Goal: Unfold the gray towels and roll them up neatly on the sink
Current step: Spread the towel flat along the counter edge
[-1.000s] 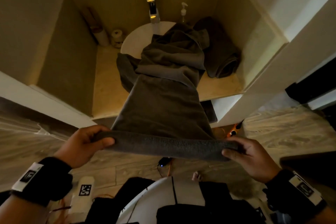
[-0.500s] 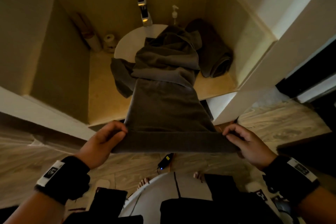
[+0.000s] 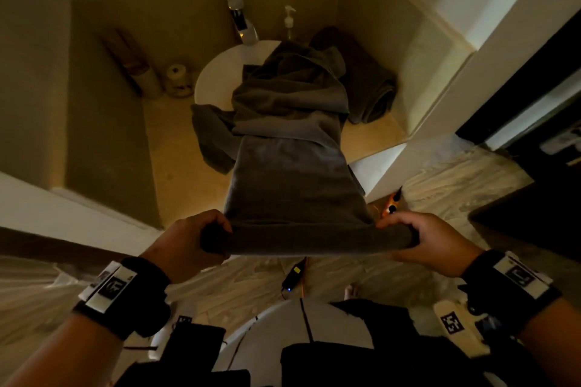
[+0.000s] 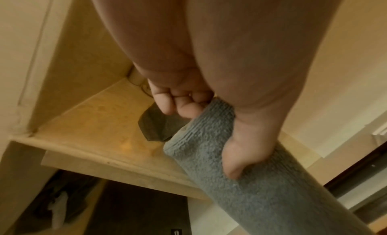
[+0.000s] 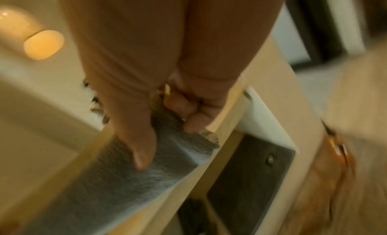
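Observation:
A long gray towel (image 3: 292, 179) stretches from the white round sink (image 3: 217, 75) over the counter edge toward me. Its near end is wound into a thin roll (image 3: 308, 237). My left hand (image 3: 201, 239) grips the roll's left end (image 4: 209, 139), thumb on top and fingers curled beneath. My right hand (image 3: 405, 236) grips the right end (image 5: 167, 149) the same way. The far end lies bunched in the basin. A second gray towel (image 3: 371, 88), rolled, lies on the counter to the right of the sink.
A beige counter (image 3: 176, 166) sits in a walled niche with a faucet (image 3: 242, 22) and soap pump (image 3: 289, 22) at the back, and paper rolls (image 3: 179, 78) at the left. Cables and a small device (image 3: 295, 273) lie on the wooden floor below.
Both hands have turned the towel's near edge over again, so the roll is thicker. The hands shifted slightly toward the counter.

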The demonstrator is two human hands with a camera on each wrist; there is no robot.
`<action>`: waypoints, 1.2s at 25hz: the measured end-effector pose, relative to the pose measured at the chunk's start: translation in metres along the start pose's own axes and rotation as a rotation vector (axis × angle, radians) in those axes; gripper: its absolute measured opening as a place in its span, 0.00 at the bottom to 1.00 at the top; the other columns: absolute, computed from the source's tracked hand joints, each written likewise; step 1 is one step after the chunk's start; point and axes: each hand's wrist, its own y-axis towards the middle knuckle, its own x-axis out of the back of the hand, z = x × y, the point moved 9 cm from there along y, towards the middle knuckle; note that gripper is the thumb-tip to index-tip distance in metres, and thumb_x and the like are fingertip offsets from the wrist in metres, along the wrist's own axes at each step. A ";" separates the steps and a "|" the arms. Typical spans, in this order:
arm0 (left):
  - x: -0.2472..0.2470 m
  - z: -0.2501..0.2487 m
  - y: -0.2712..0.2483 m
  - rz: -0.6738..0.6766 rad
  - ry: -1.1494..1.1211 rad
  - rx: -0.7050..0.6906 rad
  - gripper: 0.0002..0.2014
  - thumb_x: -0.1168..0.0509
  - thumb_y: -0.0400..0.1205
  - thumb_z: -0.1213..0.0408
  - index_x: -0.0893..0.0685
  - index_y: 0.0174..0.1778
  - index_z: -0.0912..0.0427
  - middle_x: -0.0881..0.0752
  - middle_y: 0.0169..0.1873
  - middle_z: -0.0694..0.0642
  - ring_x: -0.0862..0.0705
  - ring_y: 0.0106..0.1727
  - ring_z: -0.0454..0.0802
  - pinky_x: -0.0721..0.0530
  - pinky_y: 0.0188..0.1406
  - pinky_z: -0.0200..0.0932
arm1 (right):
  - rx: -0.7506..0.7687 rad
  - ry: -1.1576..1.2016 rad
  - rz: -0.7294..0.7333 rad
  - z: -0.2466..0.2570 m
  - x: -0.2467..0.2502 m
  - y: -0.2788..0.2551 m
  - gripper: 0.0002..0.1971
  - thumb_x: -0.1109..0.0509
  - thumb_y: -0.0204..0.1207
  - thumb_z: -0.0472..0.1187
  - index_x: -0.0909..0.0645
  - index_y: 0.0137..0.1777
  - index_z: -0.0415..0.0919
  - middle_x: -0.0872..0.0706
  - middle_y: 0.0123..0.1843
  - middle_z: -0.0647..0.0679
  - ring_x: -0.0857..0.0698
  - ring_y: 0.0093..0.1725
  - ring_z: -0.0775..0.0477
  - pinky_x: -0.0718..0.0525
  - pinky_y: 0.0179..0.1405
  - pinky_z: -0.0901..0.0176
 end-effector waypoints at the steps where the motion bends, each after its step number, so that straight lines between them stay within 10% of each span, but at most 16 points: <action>1: 0.000 0.003 -0.001 0.004 0.015 -0.004 0.25 0.21 0.72 0.67 0.21 0.54 0.33 0.11 0.44 0.43 0.12 0.40 0.43 0.09 0.48 0.52 | 0.036 -0.041 -0.045 0.009 -0.002 0.000 0.24 0.15 0.62 0.36 0.15 0.54 0.60 0.13 0.52 0.68 0.14 0.52 0.63 0.20 0.48 0.76; 9: 0.008 0.021 -0.011 -0.104 0.169 -0.063 0.09 0.23 0.74 0.46 0.15 0.46 0.31 0.11 0.44 0.38 0.14 0.46 0.40 0.12 0.53 0.54 | 0.116 -0.077 -0.110 0.016 -0.015 0.000 0.17 0.21 0.71 0.35 0.13 0.52 0.58 0.13 0.49 0.61 0.16 0.53 0.63 0.22 0.48 0.75; 13: 0.003 0.027 -0.016 -0.191 0.212 -0.063 0.23 0.41 0.71 0.24 0.13 0.51 0.31 0.20 0.51 0.38 0.21 0.53 0.44 0.20 0.58 0.53 | 0.198 -0.268 -0.129 0.014 -0.003 0.007 0.11 0.19 0.69 0.47 0.15 0.49 0.57 0.20 0.58 0.59 0.25 0.61 0.69 0.28 0.57 0.74; 16: -0.003 0.027 -0.014 -0.234 0.100 -0.117 0.21 0.40 0.73 0.26 0.13 0.51 0.32 0.21 0.58 0.39 0.19 0.56 0.46 0.15 0.56 0.54 | 0.240 -0.227 -0.115 0.013 0.008 0.012 0.16 0.29 0.72 0.65 0.16 0.51 0.56 0.15 0.54 0.64 0.19 0.58 0.64 0.25 0.56 0.74; 20: -0.003 0.024 -0.014 -0.249 -0.128 -0.086 0.17 0.32 0.72 0.31 0.14 0.52 0.33 0.13 0.51 0.37 0.16 0.51 0.38 0.15 0.53 0.48 | 0.118 0.049 -0.036 -0.004 0.011 0.019 0.09 0.25 0.76 0.42 0.15 0.55 0.53 0.11 0.49 0.59 0.13 0.50 0.60 0.18 0.48 0.69; 26: -0.016 0.030 -0.007 -0.305 -0.356 0.079 0.08 0.34 0.85 0.55 0.24 0.47 0.34 0.14 0.40 0.50 0.15 0.43 0.50 0.15 0.49 0.59 | -0.033 0.309 -0.091 -0.037 0.014 0.035 0.11 0.32 0.82 0.37 0.17 0.62 0.47 0.12 0.56 0.50 0.13 0.55 0.58 0.13 0.50 0.64; 30: -0.023 0.018 0.005 -0.280 -0.202 0.124 0.04 0.44 0.89 0.52 0.31 0.54 0.36 0.11 0.42 0.53 0.13 0.39 0.53 0.14 0.46 0.57 | -0.098 0.377 -0.128 -0.052 0.012 0.044 0.09 0.34 0.83 0.34 0.15 0.56 0.46 0.12 0.54 0.47 0.13 0.55 0.51 0.16 0.48 0.67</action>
